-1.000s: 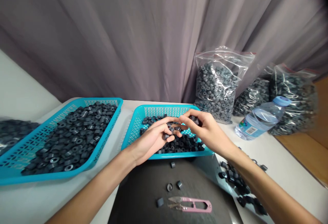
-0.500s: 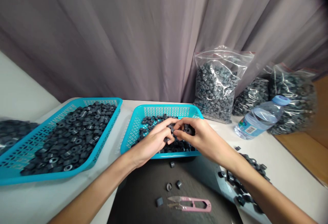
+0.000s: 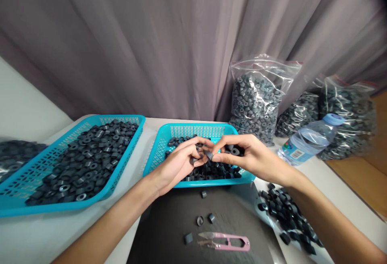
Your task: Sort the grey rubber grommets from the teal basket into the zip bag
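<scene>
Both my hands meet over the middle teal basket [image 3: 163, 143], which holds several small dark grey rubber rings. My left hand [image 3: 178, 162] is curled, fingers closed around a few of the rings. My right hand [image 3: 244, 156] pinches one dark ring [image 3: 209, 155] between thumb and forefinger, right at my left fingertips. Other rings [image 3: 217, 169] lie in the basket under both hands.
A larger teal basket [image 3: 18, 199] full of rings sits at left. A dark mat [image 3: 181, 231] carries three loose rings and pink thread snips [image 3: 226, 241]. More rings [image 3: 287, 211] lie at right. Bags of rings [image 3: 256, 102] and a water bottle [image 3: 305, 140] stand behind.
My right hand dipped into the basket's rings, then lifted and turned, now pinching one ring at my left fingertips. My left hand stayed almost in place, still curled.
</scene>
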Demonstrator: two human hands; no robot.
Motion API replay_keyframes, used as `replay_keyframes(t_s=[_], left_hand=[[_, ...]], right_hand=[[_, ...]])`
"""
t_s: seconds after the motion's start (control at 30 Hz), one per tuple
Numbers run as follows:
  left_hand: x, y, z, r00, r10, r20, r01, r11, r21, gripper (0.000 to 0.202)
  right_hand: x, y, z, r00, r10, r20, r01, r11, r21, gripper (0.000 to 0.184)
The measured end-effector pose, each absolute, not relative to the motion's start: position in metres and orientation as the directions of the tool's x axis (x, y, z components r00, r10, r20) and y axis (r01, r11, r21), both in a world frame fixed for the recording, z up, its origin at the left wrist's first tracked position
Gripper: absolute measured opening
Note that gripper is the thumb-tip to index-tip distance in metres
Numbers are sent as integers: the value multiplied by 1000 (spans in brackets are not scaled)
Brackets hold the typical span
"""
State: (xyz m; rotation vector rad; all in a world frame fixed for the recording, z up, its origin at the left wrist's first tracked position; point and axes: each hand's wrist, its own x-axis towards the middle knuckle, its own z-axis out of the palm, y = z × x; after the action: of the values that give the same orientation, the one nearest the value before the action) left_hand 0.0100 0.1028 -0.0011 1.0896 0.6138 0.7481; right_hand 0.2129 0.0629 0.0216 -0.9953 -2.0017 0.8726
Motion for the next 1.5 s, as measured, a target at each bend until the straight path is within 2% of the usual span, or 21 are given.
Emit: replay_keyframes(t_s=[0.1,0.2,0.47,0.73,0.9,1.13,1.5], left_hand=[[8,104,1,611,784,-107,-188,275,943,22],[6,102,7,675,725,-133,-144,307,941,16],[4,92,15,741,657,-135,15,186,983,26],[0,97,11,779,625,-50,-53,146,988,24],[-3,98,8,794,607,-39,-119,218,969,23],[-5,99,7,803,595,-20,-141,223,965,29],[-7,98,5,811,586,-5,-118,171,978,33]], right_hand=[[216,58,28,-473,836,278,355,470,-808,14],[217,55,35,-466,850,245,410,453,-792,15],[214,48,44,-400,879,260,496,446,-745,9],[223,48,47,-366,857,362,459,505,-731,2],[221,46,48,-361,845,393,427,525,-736,12],[216,44,51,-408,831,377,361,526,-770,23],[212,42,50,-415,842,344,340,494,-800,17]])
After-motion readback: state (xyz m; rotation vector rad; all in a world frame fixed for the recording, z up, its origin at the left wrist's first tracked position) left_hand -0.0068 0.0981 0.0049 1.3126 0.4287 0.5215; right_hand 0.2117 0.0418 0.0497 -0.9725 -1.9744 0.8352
